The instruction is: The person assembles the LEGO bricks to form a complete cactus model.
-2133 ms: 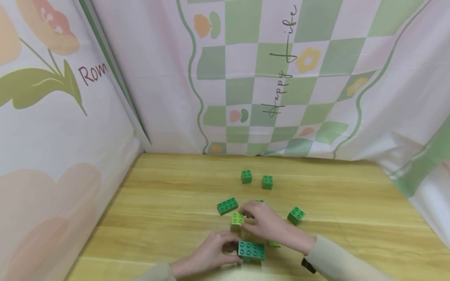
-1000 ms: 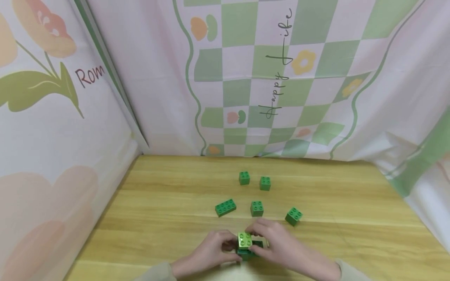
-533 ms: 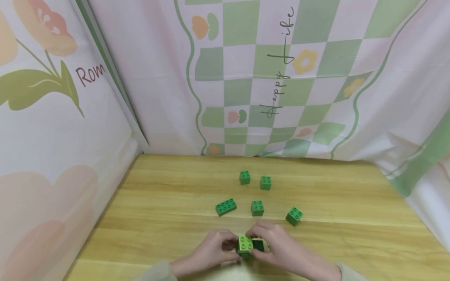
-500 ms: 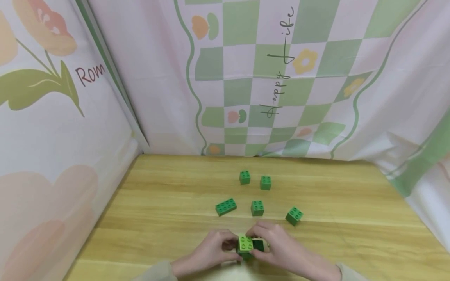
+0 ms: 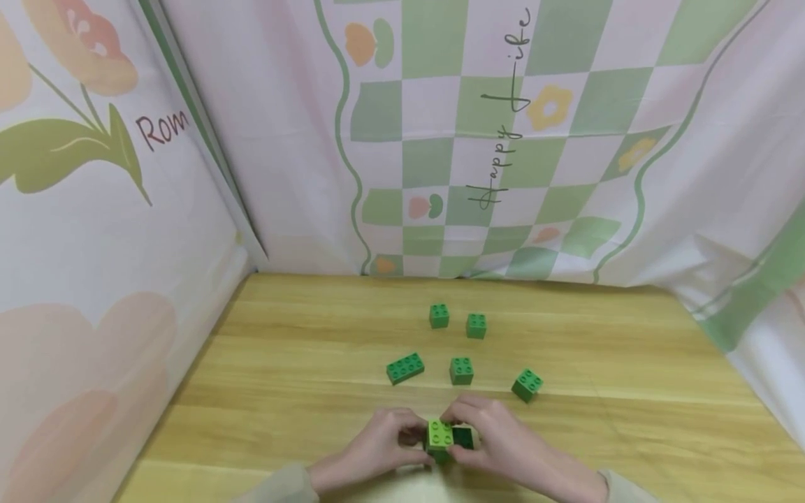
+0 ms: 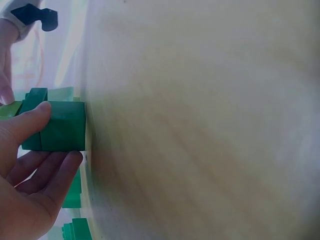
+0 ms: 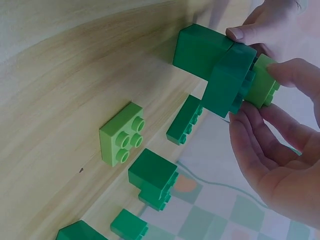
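My left hand [image 5: 383, 447] grips a small stack from its left side: a tall green brick [image 6: 65, 127] at the bottom with a long green brick [image 7: 227, 82] across it. The long brick overhangs to the right. On its left end sits a lime-green four-stud brick [image 5: 439, 433], which my right hand [image 5: 503, 447] pinches between thumb and fingers. In the right wrist view the lime brick [image 7: 261, 82] lies right against the long brick's studs. Another, thin lime brick [image 7: 120, 135] rests on the table under the overhang's side, hidden by my right hand in the head view.
Beyond the hands on the wooden table [image 5: 302, 335] lie a long green brick [image 5: 405, 368] and several green four-stud bricks, among them a near one [image 5: 462, 371], one at the right [image 5: 527, 385] and one at the back [image 5: 439, 316]. A patterned curtain [image 5: 434, 161] closes the back.
My right hand has brought the lime brick toward me from behind the stack and down onto the long brick's left end. The left hand has stayed at the stack. Little differs over the last half second.
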Demonstrator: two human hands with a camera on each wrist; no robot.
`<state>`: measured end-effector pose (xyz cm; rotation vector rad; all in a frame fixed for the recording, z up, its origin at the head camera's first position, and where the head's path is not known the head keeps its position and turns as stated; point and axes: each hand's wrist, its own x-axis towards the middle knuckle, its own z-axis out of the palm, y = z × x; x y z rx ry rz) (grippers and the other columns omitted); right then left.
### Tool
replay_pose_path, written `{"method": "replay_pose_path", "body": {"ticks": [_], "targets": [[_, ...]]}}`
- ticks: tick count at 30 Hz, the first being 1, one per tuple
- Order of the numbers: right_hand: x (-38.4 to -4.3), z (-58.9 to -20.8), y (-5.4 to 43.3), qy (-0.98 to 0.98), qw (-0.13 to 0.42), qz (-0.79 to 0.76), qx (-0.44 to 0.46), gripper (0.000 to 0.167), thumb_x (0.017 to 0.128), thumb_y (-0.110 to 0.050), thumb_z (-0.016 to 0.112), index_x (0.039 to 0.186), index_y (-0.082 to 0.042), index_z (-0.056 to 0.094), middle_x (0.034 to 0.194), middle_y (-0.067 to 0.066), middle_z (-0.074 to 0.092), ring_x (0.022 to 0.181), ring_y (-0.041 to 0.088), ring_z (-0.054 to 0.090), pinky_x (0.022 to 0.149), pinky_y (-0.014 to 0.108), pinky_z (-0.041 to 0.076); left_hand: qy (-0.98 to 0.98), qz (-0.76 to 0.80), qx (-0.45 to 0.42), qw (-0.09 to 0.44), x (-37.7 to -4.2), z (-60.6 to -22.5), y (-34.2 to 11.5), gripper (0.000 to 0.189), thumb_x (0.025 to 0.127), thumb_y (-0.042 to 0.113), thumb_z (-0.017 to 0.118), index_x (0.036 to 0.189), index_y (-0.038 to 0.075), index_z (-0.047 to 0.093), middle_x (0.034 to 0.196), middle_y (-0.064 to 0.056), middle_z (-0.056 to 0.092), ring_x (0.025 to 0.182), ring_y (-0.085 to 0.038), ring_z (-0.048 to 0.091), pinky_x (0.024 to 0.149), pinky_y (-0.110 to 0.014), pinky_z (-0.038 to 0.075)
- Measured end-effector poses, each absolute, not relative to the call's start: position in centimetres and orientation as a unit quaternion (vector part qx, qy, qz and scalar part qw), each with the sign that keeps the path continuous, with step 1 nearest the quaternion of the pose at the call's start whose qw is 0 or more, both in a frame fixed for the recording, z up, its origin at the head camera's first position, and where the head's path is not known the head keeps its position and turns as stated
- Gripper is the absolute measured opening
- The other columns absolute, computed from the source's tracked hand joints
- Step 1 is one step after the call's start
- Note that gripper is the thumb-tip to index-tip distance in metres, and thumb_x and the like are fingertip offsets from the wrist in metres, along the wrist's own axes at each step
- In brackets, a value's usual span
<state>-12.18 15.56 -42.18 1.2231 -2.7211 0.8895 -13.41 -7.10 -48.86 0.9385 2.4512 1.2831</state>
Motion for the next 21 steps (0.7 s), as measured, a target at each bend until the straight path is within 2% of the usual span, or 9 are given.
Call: {"method": "replay_pose_path", "body": {"ticks": [7,21], "targets": [[-12.32,-42.09,15.37,-0.879,0.006,0.283,0.384,0.025,0.077,-0.017,0.081,0.099,-0.017,0.07,0.097,-0.008,0.071,0.09,0.004,0.066,0.075,0.021,0.06,0.831,0.439,0.325,0.107,-13.45,-48.95,-7.09,0.032,0.08,0.023,0.082,0.109,0.013,0.073,0.1,0.004,0.075,0.088,0.007,0.064,0.077,-0.008,0.054],[-13.07,-42.0,15.04,-0.868,-0.017,0.307,0.391,0.02,0.074,-0.011,0.08,0.091,-0.015,0.07,0.089,-0.008,0.07,0.083,-0.004,0.06,0.07,0.018,0.057,0.831,0.439,0.325,0.108,-13.55,-49.09,-7.05,0.033,0.079,0.021,0.082,0.109,0.011,0.073,0.099,0.003,0.074,0.087,0.008,0.062,0.078,-0.008,0.054]]}}
